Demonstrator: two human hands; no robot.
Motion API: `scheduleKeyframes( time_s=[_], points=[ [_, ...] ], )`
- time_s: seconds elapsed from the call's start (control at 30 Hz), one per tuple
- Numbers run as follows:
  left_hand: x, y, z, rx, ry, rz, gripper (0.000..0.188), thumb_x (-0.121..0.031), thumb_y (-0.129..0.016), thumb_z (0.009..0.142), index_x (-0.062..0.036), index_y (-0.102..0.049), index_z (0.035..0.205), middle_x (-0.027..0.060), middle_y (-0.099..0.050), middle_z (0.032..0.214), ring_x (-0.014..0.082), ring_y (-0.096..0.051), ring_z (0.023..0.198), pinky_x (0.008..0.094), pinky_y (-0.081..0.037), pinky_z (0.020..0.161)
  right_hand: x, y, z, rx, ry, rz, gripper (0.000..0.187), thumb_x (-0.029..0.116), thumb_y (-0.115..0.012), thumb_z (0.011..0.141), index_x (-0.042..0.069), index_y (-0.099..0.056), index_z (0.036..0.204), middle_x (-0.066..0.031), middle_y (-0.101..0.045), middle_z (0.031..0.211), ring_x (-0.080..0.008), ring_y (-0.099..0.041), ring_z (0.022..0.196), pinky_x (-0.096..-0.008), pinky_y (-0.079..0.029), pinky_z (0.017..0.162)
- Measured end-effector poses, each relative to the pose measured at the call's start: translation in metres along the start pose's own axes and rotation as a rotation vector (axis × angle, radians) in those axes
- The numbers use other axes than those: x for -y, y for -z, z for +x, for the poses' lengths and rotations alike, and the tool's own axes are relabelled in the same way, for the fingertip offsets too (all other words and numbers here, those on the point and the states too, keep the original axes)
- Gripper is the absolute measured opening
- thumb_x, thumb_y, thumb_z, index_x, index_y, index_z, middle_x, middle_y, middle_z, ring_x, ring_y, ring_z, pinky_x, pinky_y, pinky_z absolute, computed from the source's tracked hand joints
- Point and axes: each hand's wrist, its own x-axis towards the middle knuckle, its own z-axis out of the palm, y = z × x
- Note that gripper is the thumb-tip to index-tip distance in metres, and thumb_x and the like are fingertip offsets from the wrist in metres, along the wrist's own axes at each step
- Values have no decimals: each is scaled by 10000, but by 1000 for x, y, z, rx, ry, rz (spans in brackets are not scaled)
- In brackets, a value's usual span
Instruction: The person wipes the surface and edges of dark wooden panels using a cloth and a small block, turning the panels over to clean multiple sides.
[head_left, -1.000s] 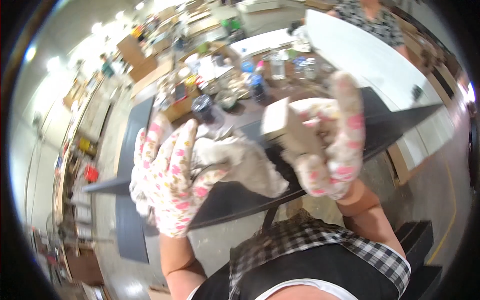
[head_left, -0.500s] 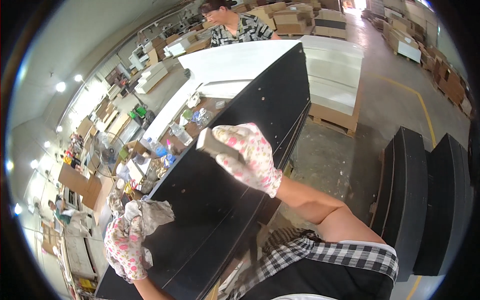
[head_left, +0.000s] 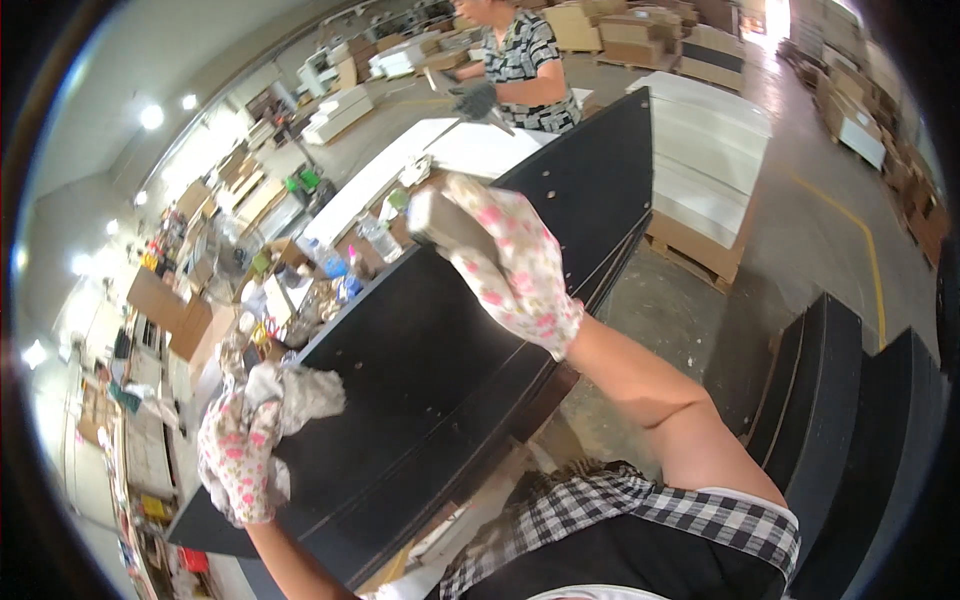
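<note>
A long black panel (head_left: 420, 330) with several small holes lies slanting across the view in front of me, on top of other black panels. My right hand (head_left: 515, 262), in a white floral glove, is closed round a grey-brown rectangular block (head_left: 452, 226) with a paler end. It is over the panel's far edge; whether the block touches the panel I cannot tell. Wrapped in a matching glove, my left hand (head_left: 238, 455) grips a crumpled greyish-white rag (head_left: 300, 396) at the panel's near left end.
Beyond the panel is a cluttered table with bottles (head_left: 378, 238) and white boards (head_left: 480, 148). A co-worker (head_left: 522, 75) in dark gloves stands behind it. White panels on a pallet (head_left: 695, 150) stand at the back right; black panel stacks (head_left: 815, 390) stand to my right.
My right hand has moved up the picture with the block, and the view has shifted. The co-worker's gloved hands now show, and the large white board before them sits lower.
</note>
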Motion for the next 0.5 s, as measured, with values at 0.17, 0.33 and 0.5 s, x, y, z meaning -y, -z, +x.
scheduleKeyframes(
  time_s=[0.17,0.33,0.5],
  points=[
    [-91,-28,-3,0,-178,92,518,-394,-768,837,-43,-666,1204,184,-648,1225,365,-571,1199,453,-429,1050,-20,-55,18,100,81,-79,606,161,-686,895,12,-436,1427,-157,-625,1003,-307,-628,849,-422,-531,724],
    [-111,-36,-13,-266,-377,125,423,-338,-810,773,-110,-651,1092,114,-639,997,359,-614,951,491,-481,828,-3,-63,10,163,-93,-95,329,170,-676,937,-11,-577,1194,-145,-651,915,-280,-666,763,-373,-551,672],
    [-43,9,-40,-243,-97,154,168,-234,-708,832,-73,-661,847,129,-623,838,356,-602,813,458,-478,719,17,-42,8,271,-575,118,523,176,-517,1041,155,-366,1541,-89,-565,1303,-116,-599,967,-223,-496,714]
  ],
)
